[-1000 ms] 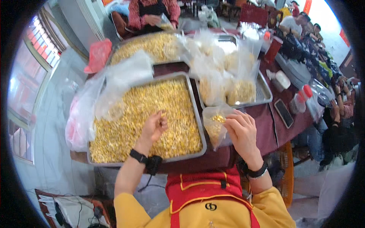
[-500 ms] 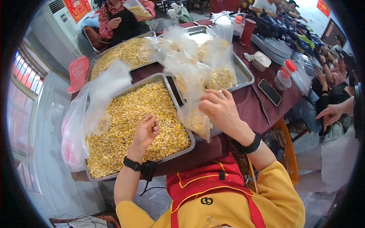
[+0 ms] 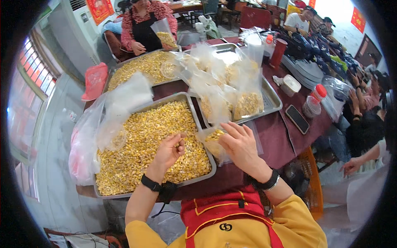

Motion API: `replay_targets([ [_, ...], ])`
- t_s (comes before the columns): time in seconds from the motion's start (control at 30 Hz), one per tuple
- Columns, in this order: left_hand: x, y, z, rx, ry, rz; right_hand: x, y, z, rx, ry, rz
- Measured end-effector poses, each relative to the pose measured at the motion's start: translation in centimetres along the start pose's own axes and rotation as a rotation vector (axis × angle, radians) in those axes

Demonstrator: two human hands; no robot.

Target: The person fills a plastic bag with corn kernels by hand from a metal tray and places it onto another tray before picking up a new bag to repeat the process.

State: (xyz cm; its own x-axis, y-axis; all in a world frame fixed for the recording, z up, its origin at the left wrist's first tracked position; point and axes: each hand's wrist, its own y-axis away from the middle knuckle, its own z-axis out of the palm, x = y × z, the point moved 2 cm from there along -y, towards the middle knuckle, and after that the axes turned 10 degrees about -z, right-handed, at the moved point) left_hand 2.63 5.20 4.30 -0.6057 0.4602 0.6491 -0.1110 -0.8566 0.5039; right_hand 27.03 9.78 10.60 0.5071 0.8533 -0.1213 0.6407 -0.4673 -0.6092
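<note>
Plastic bag: this one [image 3: 214, 136] sits just right of centre of the frame, partly loaded with yellow kernels, its lower part slumped beside the near tray [image 3: 213, 167].
Right hand [image 3: 243, 149]: I have its fingers bent down and gathered at the bag's mouth; they seem closed on the film, though the thumb is hidden from me. Palm faces down, forearm rising from the lower right.
Left hand [image 3: 167, 151]: loosely curled above the kernels, thumb near the fingertips, wrist bent inward; from my remote view I cannot tell whether anything is pinched there. Its forearm rises from the bottom of the frame.
Loose kernels [image 3: 144, 163]: they cover the near tray across the lower left of centre, so I judge that much remains to be bagged.
Filled bags [image 3: 249, 104]: several are heaped on the second tray [image 3: 273, 99], upper centre; I count those as done.
Flat bags [image 3: 136, 93]: translucent, lying over the near tray's upper left corner.
Co-worker's bag [image 3: 165, 35]: held upright at upper left, kernels low inside, beside the far tray's kernels [image 3: 138, 68].
</note>
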Motion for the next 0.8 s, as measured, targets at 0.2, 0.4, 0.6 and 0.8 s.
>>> replay_targets([
  [0.2, 1.1, -0.1, 1.1, 0.034, 0.069, 0.068, -0.3, -0.6, -0.7, 0.015, 0.018, -0.025],
  [0.4, 1.8, 0.5, 2.8, -0.04, -0.061, 0.086, -0.3, 0.2, -0.2, 0.01, -0.011, -0.064],
  [0.6, 1.9, 0.3, 3.4, -0.065, -0.063, 0.059, -0.2, 0.3, -1.2, -0.052, -0.024, -0.064],
  [0.8, 4.5, 2.6, 9.1, -0.165, -0.148, 0.197, -0.8, 0.1, -1.5, -0.106, -0.063, -0.071],
])
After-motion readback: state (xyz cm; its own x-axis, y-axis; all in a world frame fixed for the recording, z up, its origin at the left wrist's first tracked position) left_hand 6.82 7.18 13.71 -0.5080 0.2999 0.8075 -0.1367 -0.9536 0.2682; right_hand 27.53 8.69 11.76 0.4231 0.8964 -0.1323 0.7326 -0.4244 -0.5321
